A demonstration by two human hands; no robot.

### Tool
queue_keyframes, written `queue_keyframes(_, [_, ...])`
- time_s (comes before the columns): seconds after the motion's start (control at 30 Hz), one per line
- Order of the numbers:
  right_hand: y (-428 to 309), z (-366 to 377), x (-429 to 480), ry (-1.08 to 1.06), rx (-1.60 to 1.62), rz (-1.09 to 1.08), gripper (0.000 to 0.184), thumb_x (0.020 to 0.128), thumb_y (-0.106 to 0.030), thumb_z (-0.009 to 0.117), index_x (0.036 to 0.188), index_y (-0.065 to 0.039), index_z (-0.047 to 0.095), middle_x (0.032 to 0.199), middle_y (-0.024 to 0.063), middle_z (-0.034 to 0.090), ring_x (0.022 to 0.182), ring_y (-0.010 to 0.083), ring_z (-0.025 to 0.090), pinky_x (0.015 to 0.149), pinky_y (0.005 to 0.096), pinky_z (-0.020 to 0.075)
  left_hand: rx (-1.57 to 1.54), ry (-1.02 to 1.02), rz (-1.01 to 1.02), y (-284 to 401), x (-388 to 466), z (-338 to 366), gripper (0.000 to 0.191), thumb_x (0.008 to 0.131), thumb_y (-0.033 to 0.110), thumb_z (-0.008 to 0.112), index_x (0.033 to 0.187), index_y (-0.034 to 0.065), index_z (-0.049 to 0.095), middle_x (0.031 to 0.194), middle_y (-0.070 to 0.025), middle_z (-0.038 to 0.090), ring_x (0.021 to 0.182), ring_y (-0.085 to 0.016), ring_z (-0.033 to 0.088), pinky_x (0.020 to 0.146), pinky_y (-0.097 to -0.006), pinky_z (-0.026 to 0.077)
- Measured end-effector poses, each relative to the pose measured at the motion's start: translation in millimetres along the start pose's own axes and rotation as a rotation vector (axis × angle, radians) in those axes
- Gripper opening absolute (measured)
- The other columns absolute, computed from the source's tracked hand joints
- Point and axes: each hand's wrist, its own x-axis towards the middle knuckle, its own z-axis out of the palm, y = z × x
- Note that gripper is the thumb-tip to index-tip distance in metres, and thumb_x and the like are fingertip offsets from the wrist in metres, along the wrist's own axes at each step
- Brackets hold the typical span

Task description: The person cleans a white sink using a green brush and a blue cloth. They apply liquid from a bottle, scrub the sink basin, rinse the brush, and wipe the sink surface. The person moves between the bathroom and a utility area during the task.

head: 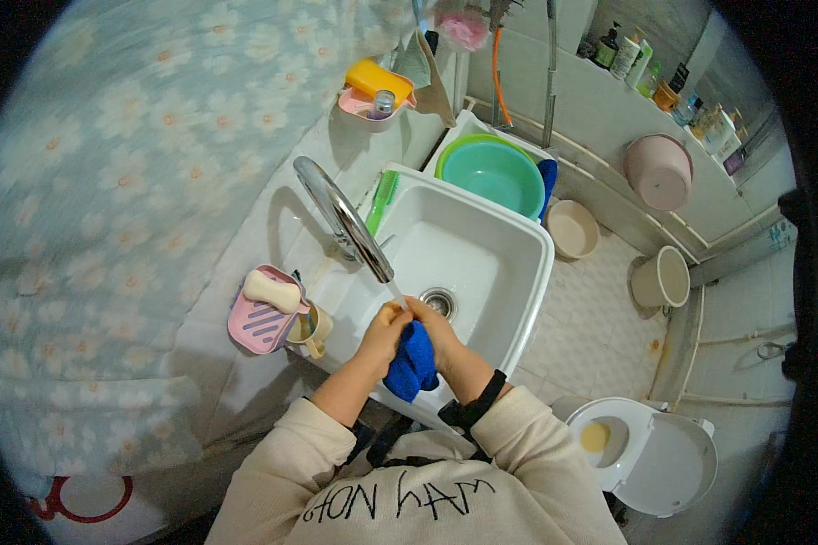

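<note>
My left hand (380, 335) and my right hand (431, 328) meet over the near part of a white sink (477, 231), both gripping a blue cloth (409, 368). The cloth hangs bunched between my wrists, towards my body. From the chrome faucet (344, 214) a thin stream of water (398, 293) falls onto my fingertips. Just beyond my right hand is the metal drain (439, 304). A green brush (383, 202) lies on the sink's rim behind the faucet. My fingers hide part of the cloth.
Left of the sink are a pink soap dish (252, 327) with a soap bar (271, 291) and a beige mug (313, 330). Green basins (494, 174) stand beyond the sink. A toilet (617, 436) with its lid raised is at right. Bottles (626, 56) line a shelf.
</note>
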Motion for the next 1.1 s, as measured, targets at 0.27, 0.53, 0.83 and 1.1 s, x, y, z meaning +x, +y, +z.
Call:
queue_keyframes(0.27, [10.7,-20.3,15.9,0.074,-0.547,-0.241,0.019,0.092,-0.016,0.045,0.089,-0.002,0.057,0.084,0.0059,0.057,0.069,0.0137,0.054,0.058,0.0248,0.0450,0.252,-0.024,0.059,3.3,-3.1,-7.8,0.028,0.090,0.012,0.048,0.114,-0.0002,0.054,0.095,-0.0022,0.059,0.083,-0.010,0.053,0.075,-0.0219,0.043])
queue_keyframes(0.53, [14.0,-16.8,28.9,0.209,-1.191,-0.667,0.034,0.092,-0.024,0.038,0.087,0.004,0.055,0.069,0.0096,0.054,0.067,0.0245,0.050,0.067,0.0333,0.0415,0.335,0.093,0.001,-7.6,-13.1,-28.8,0.027,0.092,0.020,0.045,0.100,0.0011,0.062,0.093,-0.0043,0.060,0.084,-0.011,0.050,0.076,-0.0247,0.040])
queue_keyframes(0.83, [-2.7,-3.2,20.3,0.097,-0.812,-0.428,0.031,0.092,-0.029,0.038,0.080,-0.004,0.054,0.061,0.0026,0.045,0.048,0.0115,0.040,0.045,0.0259,0.0333,0.244,0.028,-0.057,-14.2,-9.9,-20.6,0.029,0.093,0.027,0.040,0.093,0.0029,0.057,0.086,-0.0035,0.054,0.081,-0.012,0.047,0.076,-0.0245,0.038])
queue_keyframes(1.1, [-5.9,-8.8,28.4,0.134,-0.760,-0.269,0.031,0.093,-0.029,0.039,0.093,-0.004,0.058,0.068,0.0066,0.054,0.053,0.0139,0.048,0.045,0.0276,0.0359,0.272,-0.090,-0.134,15.3,-2.6,-3.2,0.038,0.095,0.034,0.037,0.102,0.0018,0.056,0.091,-0.0034,0.057,0.082,-0.013,0.052,0.075,-0.0265,0.042])
